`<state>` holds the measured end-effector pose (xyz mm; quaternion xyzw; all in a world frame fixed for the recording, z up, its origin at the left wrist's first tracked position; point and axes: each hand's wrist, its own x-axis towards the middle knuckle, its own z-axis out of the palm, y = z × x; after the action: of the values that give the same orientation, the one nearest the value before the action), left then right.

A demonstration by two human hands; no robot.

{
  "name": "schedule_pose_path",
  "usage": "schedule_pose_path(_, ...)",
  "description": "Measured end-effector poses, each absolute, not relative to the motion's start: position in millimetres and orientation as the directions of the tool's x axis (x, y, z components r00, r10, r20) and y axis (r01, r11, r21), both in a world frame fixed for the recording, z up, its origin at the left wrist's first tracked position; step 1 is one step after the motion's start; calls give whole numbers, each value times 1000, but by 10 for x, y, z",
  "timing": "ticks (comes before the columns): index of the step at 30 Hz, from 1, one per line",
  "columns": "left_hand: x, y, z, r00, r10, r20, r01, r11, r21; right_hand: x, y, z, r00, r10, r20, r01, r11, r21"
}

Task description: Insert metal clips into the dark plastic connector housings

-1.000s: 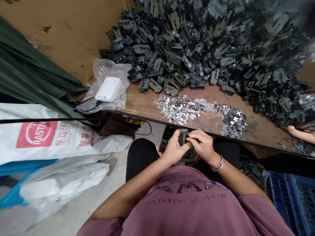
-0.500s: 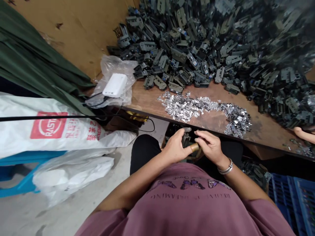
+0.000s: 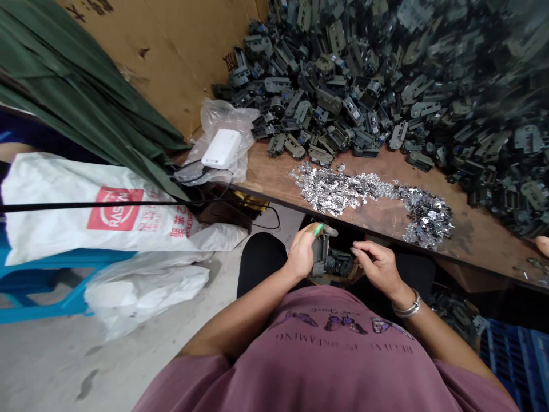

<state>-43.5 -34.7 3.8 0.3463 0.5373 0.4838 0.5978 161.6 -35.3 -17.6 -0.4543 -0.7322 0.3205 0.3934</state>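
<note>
My left hand (image 3: 302,254) is closed around a dark grey slotted housing (image 3: 319,255), held upright just below the bench edge. A bright green patch shows near a fingertip of that hand, and a greyish rounded end sticks out beside it. To the right, my right hand (image 3: 380,268) is apart from the housing, thumb and forefinger pinched together. Whatever may be between those fingertips is too small to make out. More dark housings (image 3: 342,263) lie in a box under the hands. On the bench is a strip of small shiny metal pieces (image 3: 332,191).
A large heap of similar dark housings (image 3: 364,86) covers the back of the wooden bench (image 3: 274,171). A white power bank (image 3: 222,149) rests on clear plastic at left, its cable hanging. White sack (image 3: 64,212), blue stool (image 3: 55,266) and blue crate (image 3: 510,355) stand around. Another person's hand (image 3: 542,246) shows at right.
My hands have moved apart, and the housing in my left hand has come into clearer view. The brownish-gold covering seen on my left thumb is now hidden. The whole view has shifted slightly.
</note>
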Motion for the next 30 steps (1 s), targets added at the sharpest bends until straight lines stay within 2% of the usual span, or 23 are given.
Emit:
schedule_pose_path(2,-442,-332,48,-20,903,-429,-311,402,861,1675,-292,-161,-260,930,260,424,352,-834)
schedule_pose_path(4,-465,-311,73,32,875,-483,-394,455,799,1776,-174,-144,-216,944,249,457,323,-829)
schedule_pose_path(6,-503,-291,74,112,874,-474,-354,480,802,1920,33,-130,-157,955,252,508,296,-809)
schedule_pose_path(8,-546,-268,3,208,879,-428,-145,461,876,2100,346,-120,-99,955,281,576,285,-766)
schedule_pose_path(10,-574,-226,-158,275,887,-371,128,349,928,2303,756,-106,-54,938,343,661,291,-692)
schedule_pose_path(13,-556,-116,-499,354,842,-408,475,214,854,2593,1444,-56,58,932,356,795,173,-581)
schedule_pose_path(19,-397,116,-980,196,910,-366,635,167,754,2841,2332,79,134,956,263,975,-81,-205)
schedule_pose_path(21,-346,144,-1052,174,927,-331,635,151,757,2877,2414,106,187,966,181,977,-164,-136)
schedule_pose_path(24,-293,133,-1079,183,945,-272,568,125,813,2946,2418,145,247,964,97,962,-232,-142)
schedule_pose_path(28,-252,66,-880,408,881,-237,331,99,938,2937,2191,208,224,971,86,954,-200,-223)
schedule_pose_path(30,-219,43,-697,511,818,-263,179,197,964,2800,1903,221,165,983,77,947,-136,-292)
